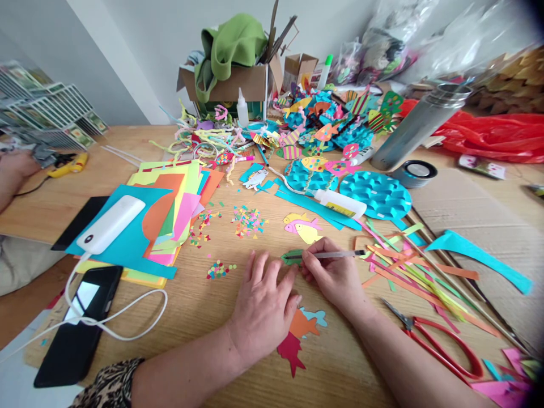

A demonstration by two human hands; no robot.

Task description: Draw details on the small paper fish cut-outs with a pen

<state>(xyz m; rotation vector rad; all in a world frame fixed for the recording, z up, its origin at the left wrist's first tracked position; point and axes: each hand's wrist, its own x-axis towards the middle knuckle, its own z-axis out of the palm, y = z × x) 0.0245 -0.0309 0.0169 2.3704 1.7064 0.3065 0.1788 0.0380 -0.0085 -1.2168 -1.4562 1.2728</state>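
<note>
My left hand (262, 303) lies flat on the wooden table (204, 317), fingers spread, its fingertips pressing the edge of a small green paper fish (292, 256). My right hand (334, 272) is closed round a grey pen (335, 254) that lies nearly level, its tip on the green fish. Just beyond the fish sit yellow and pink paper fish (304, 228). Orange, red and light-blue paper fish (302, 331) lie partly under my left hand.
A stack of coloured paper (170, 215) with a white power bank (111, 224) and a black phone (80, 326) lies at left. Red-handled scissors (437, 343) and paper strips (408, 269) lie at right. A glue bottle (340, 202), blue paper discs (376, 194), confetti (249, 221) and a cardboard box (232, 82) sit behind. Another person's hand (15, 170) shows at far left.
</note>
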